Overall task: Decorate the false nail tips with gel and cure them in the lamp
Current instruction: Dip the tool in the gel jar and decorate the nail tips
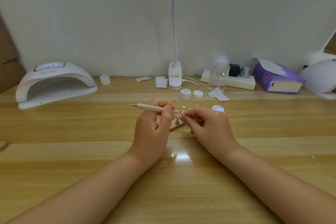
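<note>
While the left hand (154, 123) grips a dotting tool (154, 108), the right hand (205, 123) pinches a nail tip (179, 116) mid-table, the curing lamp (54, 83) far left.

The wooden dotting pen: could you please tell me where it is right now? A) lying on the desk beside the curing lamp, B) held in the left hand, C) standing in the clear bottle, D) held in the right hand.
B: the left hand grips the wooden dotting pen, its tip pointing at the right hand.
</note>
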Demonstrator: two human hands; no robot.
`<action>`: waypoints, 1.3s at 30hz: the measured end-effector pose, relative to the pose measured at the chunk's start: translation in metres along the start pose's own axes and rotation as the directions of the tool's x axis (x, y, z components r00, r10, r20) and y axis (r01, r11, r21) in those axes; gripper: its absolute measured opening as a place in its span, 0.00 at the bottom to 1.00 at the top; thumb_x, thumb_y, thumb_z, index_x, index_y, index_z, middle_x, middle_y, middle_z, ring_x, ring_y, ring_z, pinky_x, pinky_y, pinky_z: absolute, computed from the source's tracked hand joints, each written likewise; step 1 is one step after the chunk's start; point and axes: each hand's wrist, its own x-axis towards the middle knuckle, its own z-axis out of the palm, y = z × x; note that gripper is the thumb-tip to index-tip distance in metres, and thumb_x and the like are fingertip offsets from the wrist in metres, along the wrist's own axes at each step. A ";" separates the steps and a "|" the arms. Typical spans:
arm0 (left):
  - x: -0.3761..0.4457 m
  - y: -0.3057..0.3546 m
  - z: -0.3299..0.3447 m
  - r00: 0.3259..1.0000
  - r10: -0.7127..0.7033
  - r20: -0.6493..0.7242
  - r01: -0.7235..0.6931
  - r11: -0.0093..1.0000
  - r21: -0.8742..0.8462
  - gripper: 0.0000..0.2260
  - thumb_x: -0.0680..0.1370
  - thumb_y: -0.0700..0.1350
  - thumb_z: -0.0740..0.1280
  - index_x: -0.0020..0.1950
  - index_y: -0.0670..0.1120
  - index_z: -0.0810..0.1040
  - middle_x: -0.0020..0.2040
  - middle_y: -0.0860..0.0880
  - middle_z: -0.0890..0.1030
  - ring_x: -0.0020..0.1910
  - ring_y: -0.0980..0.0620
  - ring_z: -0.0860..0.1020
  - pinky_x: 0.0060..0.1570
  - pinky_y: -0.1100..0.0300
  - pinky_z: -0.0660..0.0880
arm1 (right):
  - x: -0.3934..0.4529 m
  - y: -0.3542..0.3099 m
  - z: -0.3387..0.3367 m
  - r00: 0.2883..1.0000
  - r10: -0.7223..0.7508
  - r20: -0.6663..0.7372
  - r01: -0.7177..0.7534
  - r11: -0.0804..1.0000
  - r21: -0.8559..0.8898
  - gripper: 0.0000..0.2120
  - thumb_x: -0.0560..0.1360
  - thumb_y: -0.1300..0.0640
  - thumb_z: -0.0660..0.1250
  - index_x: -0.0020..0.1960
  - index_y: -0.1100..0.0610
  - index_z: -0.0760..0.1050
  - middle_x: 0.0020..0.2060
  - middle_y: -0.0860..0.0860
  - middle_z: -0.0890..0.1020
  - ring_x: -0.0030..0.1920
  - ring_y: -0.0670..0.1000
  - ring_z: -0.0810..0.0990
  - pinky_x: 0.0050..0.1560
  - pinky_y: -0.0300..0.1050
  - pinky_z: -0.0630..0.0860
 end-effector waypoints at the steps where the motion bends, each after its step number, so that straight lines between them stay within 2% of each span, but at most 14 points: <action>1: 0.000 0.000 0.000 1.000 -0.001 0.001 0.001 1.000 0.001 0.07 0.75 0.54 0.57 0.42 0.57 0.74 0.40 0.54 0.80 0.36 0.55 0.78 0.35 0.66 0.72 | 0.000 0.000 0.000 1.000 0.003 0.000 -0.003 1.000 0.004 0.02 0.71 0.60 0.72 0.44 0.56 0.82 0.31 0.36 0.78 0.31 0.38 0.77 0.35 0.29 0.71; 5: 0.000 -0.001 0.000 1.000 -0.002 0.003 0.002 1.000 -0.007 0.07 0.75 0.54 0.57 0.43 0.56 0.74 0.38 0.59 0.80 0.36 0.59 0.78 0.35 0.70 0.72 | 0.000 0.000 0.000 1.000 0.007 0.003 -0.007 1.000 0.012 0.02 0.72 0.59 0.72 0.44 0.56 0.82 0.32 0.38 0.79 0.31 0.38 0.77 0.35 0.30 0.71; 16: -0.001 0.001 -0.002 0.999 -0.001 -0.052 -0.001 0.999 -0.035 0.07 0.75 0.55 0.57 0.43 0.57 0.74 0.40 0.56 0.81 0.37 0.58 0.78 0.38 0.67 0.73 | 0.000 0.000 0.000 1.000 0.000 -0.010 0.000 1.000 0.006 0.01 0.72 0.59 0.72 0.43 0.56 0.82 0.31 0.39 0.79 0.31 0.38 0.78 0.34 0.30 0.72; 20: -0.001 0.003 -0.002 0.998 0.042 -0.040 -0.043 0.999 -0.014 0.07 0.76 0.55 0.57 0.45 0.56 0.74 0.42 0.53 0.81 0.38 0.54 0.79 0.37 0.68 0.73 | 0.000 0.001 0.001 1.000 0.001 -0.020 -0.001 1.000 0.006 0.01 0.72 0.59 0.72 0.43 0.56 0.82 0.31 0.42 0.81 0.31 0.41 0.78 0.34 0.33 0.74; 24: -0.002 0.004 -0.002 0.997 0.074 -0.037 -0.074 0.997 -0.002 0.06 0.77 0.53 0.57 0.46 0.58 0.73 0.43 0.54 0.80 0.39 0.54 0.79 0.39 0.65 0.73 | 0.000 0.001 0.001 1.000 -0.001 -0.025 0.001 1.000 0.010 0.01 0.72 0.59 0.73 0.43 0.56 0.82 0.31 0.41 0.80 0.31 0.40 0.78 0.33 0.31 0.72; 32: 0.000 0.001 -0.002 0.993 0.106 -0.061 -0.108 0.994 -0.030 0.06 0.78 0.51 0.57 0.48 0.59 0.73 0.46 0.56 0.80 0.44 0.59 0.79 0.44 0.69 0.73 | 0.000 0.000 0.000 1.000 0.001 -0.028 0.000 0.999 0.040 0.02 0.72 0.59 0.72 0.43 0.57 0.82 0.32 0.46 0.82 0.30 0.45 0.78 0.33 0.37 0.75; 37: 0.003 -0.003 -0.002 0.993 0.057 -0.108 -0.062 0.997 -0.051 0.05 0.80 0.48 0.58 0.49 0.57 0.72 0.45 0.63 0.78 0.46 0.61 0.78 0.45 0.71 0.71 | 0.000 -0.005 -0.001 0.999 0.020 -0.028 -0.018 0.996 0.091 0.03 0.72 0.59 0.72 0.45 0.56 0.82 0.33 0.42 0.81 0.31 0.44 0.79 0.34 0.37 0.76; 39: 0.004 -0.004 -0.001 0.991 0.038 -0.126 -0.045 0.997 -0.060 0.06 0.80 0.46 0.57 0.49 0.56 0.72 0.44 0.65 0.78 0.45 0.62 0.78 0.45 0.72 0.71 | 0.001 -0.008 -0.001 0.999 0.034 -0.020 -0.031 0.991 0.132 0.02 0.72 0.59 0.72 0.45 0.55 0.81 0.33 0.43 0.82 0.32 0.44 0.80 0.37 0.41 0.79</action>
